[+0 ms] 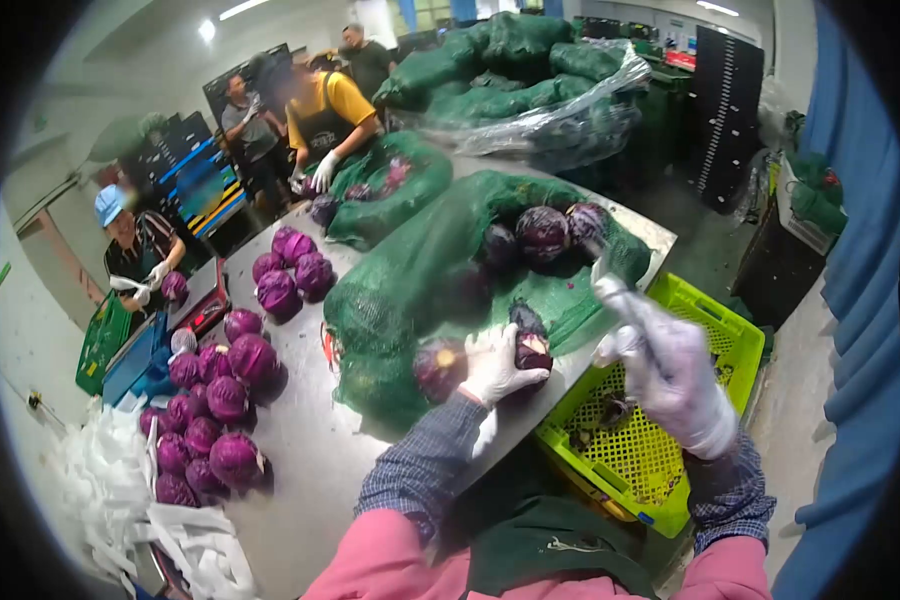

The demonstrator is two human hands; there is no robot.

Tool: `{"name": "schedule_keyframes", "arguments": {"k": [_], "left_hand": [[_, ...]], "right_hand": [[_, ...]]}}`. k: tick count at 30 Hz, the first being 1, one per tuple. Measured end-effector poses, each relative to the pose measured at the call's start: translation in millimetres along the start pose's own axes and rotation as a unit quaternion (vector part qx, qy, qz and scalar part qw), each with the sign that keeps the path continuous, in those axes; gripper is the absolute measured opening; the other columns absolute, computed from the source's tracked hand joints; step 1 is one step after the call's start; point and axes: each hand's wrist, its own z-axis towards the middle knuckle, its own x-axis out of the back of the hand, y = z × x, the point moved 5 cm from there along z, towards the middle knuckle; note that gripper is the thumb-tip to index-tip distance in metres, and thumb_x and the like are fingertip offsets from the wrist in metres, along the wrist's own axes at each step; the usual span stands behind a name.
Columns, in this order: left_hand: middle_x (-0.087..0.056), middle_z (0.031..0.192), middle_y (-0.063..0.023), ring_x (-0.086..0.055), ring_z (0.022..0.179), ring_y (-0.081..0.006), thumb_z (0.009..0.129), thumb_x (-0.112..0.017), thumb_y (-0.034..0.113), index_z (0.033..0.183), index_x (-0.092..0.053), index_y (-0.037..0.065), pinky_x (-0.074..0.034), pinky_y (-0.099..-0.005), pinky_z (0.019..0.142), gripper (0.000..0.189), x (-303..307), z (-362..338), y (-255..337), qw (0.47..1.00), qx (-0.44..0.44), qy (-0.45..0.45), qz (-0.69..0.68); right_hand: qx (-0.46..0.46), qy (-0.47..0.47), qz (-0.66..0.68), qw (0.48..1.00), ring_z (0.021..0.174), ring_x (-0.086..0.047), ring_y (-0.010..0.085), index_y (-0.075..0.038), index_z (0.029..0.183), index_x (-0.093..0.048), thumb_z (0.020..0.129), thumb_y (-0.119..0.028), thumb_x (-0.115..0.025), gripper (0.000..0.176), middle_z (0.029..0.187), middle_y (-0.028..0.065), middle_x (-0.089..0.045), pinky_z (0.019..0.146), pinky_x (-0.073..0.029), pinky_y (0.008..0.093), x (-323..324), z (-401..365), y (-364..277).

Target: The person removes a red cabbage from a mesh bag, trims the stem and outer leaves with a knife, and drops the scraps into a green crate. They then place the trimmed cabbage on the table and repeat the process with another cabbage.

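Observation:
My left hand (498,367), in a white glove, is wrapped round a dark purple cabbage (533,350) with a loose outer leaf, at the table's near edge. My right hand (670,375), in a stained glove and blurred, is raised above the yellow-green crate (625,450). Its fingers are curled round a knife (598,268), whose blurred blade points up and away. A green mesh bag (400,290) lies open beyond my hands, with more dark cabbages (543,234) at its mouth. Another cabbage (440,369) lies under the mesh, left of my left hand.
Peeled purple cabbages (228,398) are grouped on the metal table (305,440). White netting (100,490) hangs at the left. A co-worker in yellow (345,105) handles another mesh bag (395,190); a person in a blue cap (135,235) holds a cabbage. Stuffed green sacks (490,60) stand behind.

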Motion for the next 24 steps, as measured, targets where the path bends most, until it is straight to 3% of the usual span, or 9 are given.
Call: {"name": "schedule_keyframes", "arguments": {"k": [2, 4, 8, 12, 13, 14, 16, 21, 24], "left_hand": [[-0.057, 0.124, -0.0158, -0.052, 0.12, -0.034, 0.063, -0.076, 0.071, 0.135, -0.05, 0.006, -0.03, -0.058, 0.103, 0.1, -0.6, 1.1, 2.0, 0.998, 0.009, -0.056, -0.024], [-0.055, 0.128, -0.0163, -0.05, 0.122, -0.0355, 0.063, -0.077, 0.069, 0.136, -0.049, 0.006, -0.026, -0.0622, 0.107, 0.1, -2.9, -0.1, 6.5, 0.999, -0.004, -0.029, 0.029], [-0.056, 0.125, -0.0156, -0.051, 0.121, -0.0351, 0.06, -0.079, 0.064, 0.134, -0.051, 0.009, -0.028, -0.0627, 0.102, 0.097, -5.8, 5.4, 15.3, 1.0, 0.006, -0.017, 0.022], [-0.052, 0.13, -0.0168, -0.049, 0.123, -0.0365, 0.063, -0.079, 0.06, 0.137, -0.048, 0.008, -0.023, -0.0678, 0.106, 0.095, -5.4, 1.7, 21.6, 0.994, -0.018, 0.084, 0.061], [-0.049, 0.134, -0.017, -0.047, 0.126, -0.037, 0.065, -0.078, 0.06, 0.139, -0.046, 0.007, -0.019, -0.0703, 0.109, 0.096, -1.2, 3.4, 22.5, 0.999, -0.005, 0.018, 0.034], [-0.052, 0.129, -0.0183, -0.047, 0.124, -0.0362, 0.066, -0.077, 0.062, 0.132, -0.05, 0.007, -0.025, -0.0638, 0.106, 0.09, -1.2, 3.0, 21.5, 0.999, 0.001, 0.006, 0.052], [-0.055, 0.125, -0.0187, -0.048, 0.123, -0.0369, 0.066, -0.077, 0.061, 0.131, -0.052, 0.006, -0.026, -0.0649, 0.105, 0.088, -5.0, 2.3, 17.5, 0.999, -0.008, 0.01, 0.039], [-0.059, 0.114, -0.0143, -0.053, 0.116, -0.0348, 0.065, -0.076, 0.062, 0.12, -0.056, 0.005, -0.016, -0.0736, 0.109, 0.082, -5.9, 7.7, 21.2, 0.998, 0.009, -0.014, 0.063], [-0.06, 0.112, -0.014, -0.054, 0.117, -0.0327, 0.063, -0.076, 0.062, 0.117, -0.058, 0.005, -0.013, -0.0756, 0.109, 0.081, -1.7, 11.1, 21.3, 0.998, 0.016, -0.026, 0.047]], "right_hand": [[-0.045, -0.091, -0.101, 0.99, 0.065, -0.065, 0.0243, -0.003, 0.141, -0.051, 0.091, -0.012, -0.062, 0.051, 0.093, 0.013, -0.071, 0.06, -0.053, 0.0362, -19.0, -18.6, 32.5], [-0.067, -0.181, -0.25, 0.949, 0.071, -0.067, 0.0314, -0.009, 0.14, -0.054, 0.087, -0.014, -0.064, 0.054, 0.088, 0.0111, -0.069, 0.062, -0.054, 0.041, -31.3, -42.3, 46.6], [-0.093, -0.224, -0.196, 0.95, 0.069, -0.067, 0.0309, -0.011, 0.135, -0.056, 0.088, -0.02, -0.063, 0.048, 0.079, 0.0124, -0.067, 0.06, -0.054, 0.0425, -36.7, -81.1, 56.6], [-0.139, -0.23, -0.216, 0.939, 0.073, -0.068, 0.0327, -0.011, 0.135, -0.057, 0.09, -0.02, -0.062, 0.047, 0.088, 0.0142, -0.071, 0.065, -0.055, 0.0443, -42.1, -136.1, 92.3], [-0.157, -0.228, -0.198, 0.94, 0.074, -0.069, 0.0333, -0.01, 0.135, -0.058, 0.09, -0.02, -0.062, 0.046, 0.09, 0.0143, -0.072, 0.066, -0.056, 0.0447, -44.0, -147.0, 96.7], [-0.173, -0.227, -0.18, 0.941, 0.075, -0.069, 0.0339, -0.01, 0.134, -0.059, 0.09, -0.02, -0.062, 0.045, 0.092, 0.0145, -0.072, 0.068, -0.056, 0.045, -45.9, -157.3, 101.6], [-0.215, -0.199, -0.116, 0.949, 0.078, -0.069, 0.0358, -0.011, 0.131, -0.063, 0.09, -0.023, -0.062, 0.042, 0.09, 0.0163, -0.072, 0.07, -0.056, 0.0439, -48.9, -171.4, 105.1], [-0.291, -0.244, -0.191, 0.905, 0.075, -0.067, 0.0372, -0.01, 0.128, -0.064, 0.09, -0.024, -0.061, 0.041, 0.084, 0.0189, -0.07, 0.07, -0.054, 0.0463, -51.2, -208.6, 109.9], [-0.326, -0.181, -0.15, 0.916, 0.062, -0.066, 0.0332, -0.007, 0.124, -0.066, 0.093, -0.029, -0.061, 0.038, 0.077, 0.0171, -0.07, 0.059, -0.054, 0.0424, -29.3, -278.1, 132.4]]}}
